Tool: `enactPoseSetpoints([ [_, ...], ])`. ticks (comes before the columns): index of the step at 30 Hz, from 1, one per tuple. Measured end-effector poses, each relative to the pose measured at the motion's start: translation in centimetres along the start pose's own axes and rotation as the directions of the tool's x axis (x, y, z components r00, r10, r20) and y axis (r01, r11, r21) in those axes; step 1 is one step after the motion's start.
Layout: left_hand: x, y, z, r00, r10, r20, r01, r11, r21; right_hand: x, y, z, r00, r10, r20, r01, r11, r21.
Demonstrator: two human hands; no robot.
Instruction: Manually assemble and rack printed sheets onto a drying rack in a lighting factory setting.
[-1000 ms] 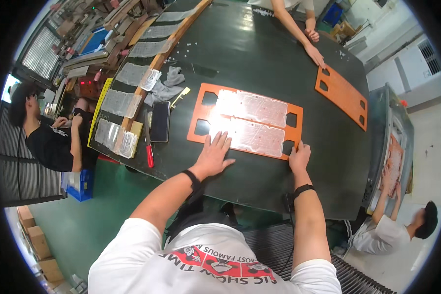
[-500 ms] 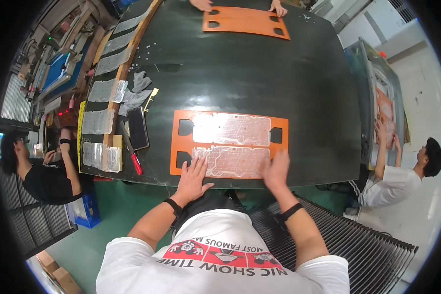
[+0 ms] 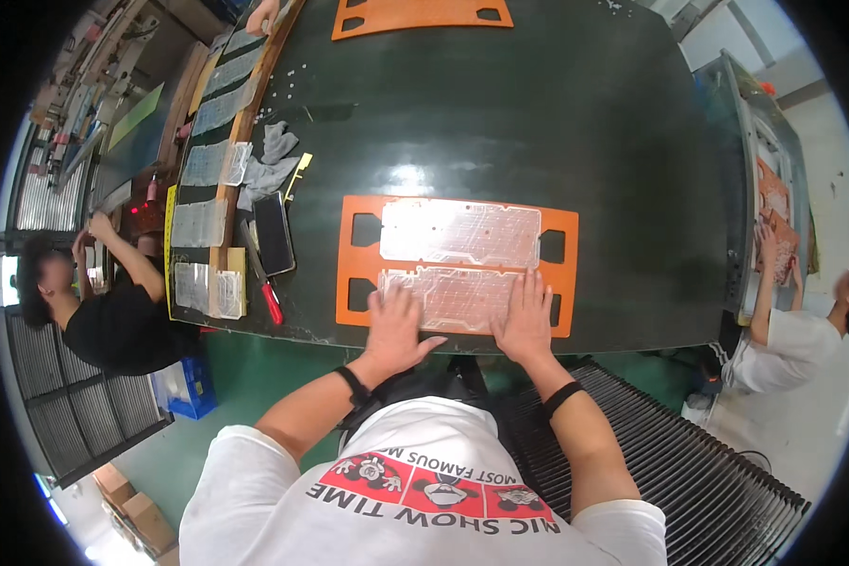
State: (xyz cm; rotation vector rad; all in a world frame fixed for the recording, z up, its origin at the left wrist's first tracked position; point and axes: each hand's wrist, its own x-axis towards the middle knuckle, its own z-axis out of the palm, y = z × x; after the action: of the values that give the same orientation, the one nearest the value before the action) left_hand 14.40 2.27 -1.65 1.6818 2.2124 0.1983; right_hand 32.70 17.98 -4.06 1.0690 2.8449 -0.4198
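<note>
An orange frame (image 3: 560,229) lies flat near the front edge of a dark green table (image 3: 538,113). Two clear plastic panels sit in it: a far panel (image 3: 460,232) and a near panel (image 3: 457,297). My left hand (image 3: 394,330) rests palm down on the near panel's left end, fingers spread. On that panel's right end my right hand (image 3: 524,321) presses flat, fingers apart. Neither hand grips anything. Both wrists wear dark bands.
A second orange frame (image 3: 421,15) lies at the table's far edge. Left of my frame are a black phone (image 3: 274,233), a red-handled tool (image 3: 270,300), grey rags (image 3: 272,160) and several clear panels (image 3: 198,222). One person (image 3: 113,311) works at left, another person (image 3: 774,340) at right.
The view has swung so the orange frame now lies square in front of me. Both hands stayed flat on the near panel, drawing closer together along its front edge.
</note>
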Motion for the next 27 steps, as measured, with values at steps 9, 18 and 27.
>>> enactPoseSetpoints([
  [9, 7.1, 4.4, 3.5, 0.940, 0.323, -0.112, -0.332, 0.940, -0.076, 0.1, -0.4, 0.3, 1.000, -0.004, 0.008, 0.004, 1.000, -0.010],
  [18, 1.7, -4.6, 0.2, 0.997, 0.049, -0.061, -0.047, 0.998, 0.032, 0.5, 0.1, -1.0, 0.999, 0.021, 0.043, -0.019, 0.999, -0.044],
  [27, 4.7, -6.0, -1.3, 0.997, 0.011, -0.077, -0.010, 1.000, 0.020, 5.7, -1.1, 0.0, 0.935, -0.065, -0.350, 0.133, 0.976, 0.174],
])
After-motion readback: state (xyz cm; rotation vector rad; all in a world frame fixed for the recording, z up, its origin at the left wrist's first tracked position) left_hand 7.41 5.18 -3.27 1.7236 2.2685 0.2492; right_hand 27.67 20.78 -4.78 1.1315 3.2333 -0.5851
